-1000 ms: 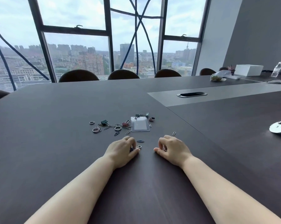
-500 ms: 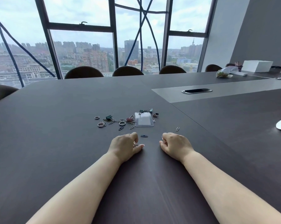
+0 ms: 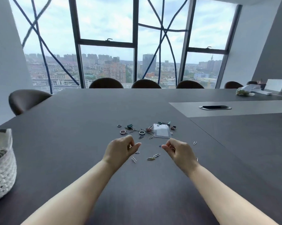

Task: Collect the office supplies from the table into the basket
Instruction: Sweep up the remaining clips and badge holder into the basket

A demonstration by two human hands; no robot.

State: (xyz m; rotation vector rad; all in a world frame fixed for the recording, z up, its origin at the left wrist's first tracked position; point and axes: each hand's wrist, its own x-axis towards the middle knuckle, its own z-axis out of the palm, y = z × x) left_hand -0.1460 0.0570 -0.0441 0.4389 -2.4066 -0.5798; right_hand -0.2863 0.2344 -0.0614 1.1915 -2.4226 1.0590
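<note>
My left hand (image 3: 120, 150) hovers just above the dark table (image 3: 72, 143), fingers curled around a small metal paper clip that glints inside them. My right hand (image 3: 179, 151) hovers beside it with thumb and fingers pinched together; a blue clip (image 3: 160, 145) lies right at its fingertips. Loose paper clips (image 3: 153, 157) lie between and under the hands. Beyond them sits a cluster: a clear badge holder (image 3: 162, 132), a green binder clip (image 3: 130, 126) and small rings (image 3: 142, 132). The white woven basket (image 3: 2, 159) stands at the far left edge.
A lone clip (image 3: 194, 142) lies right of the right hand. A cable port (image 3: 215, 107) is set in the grey table strip at the back right. A plastic bag (image 3: 245, 90) and white box (image 3: 278, 85) sit far right. Chairs (image 3: 26, 99) line the far edge.
Both hands have lifted off the table and moved apart, uncovering several clips beneath them. The view has shifted, bringing the basket in at the left.
</note>
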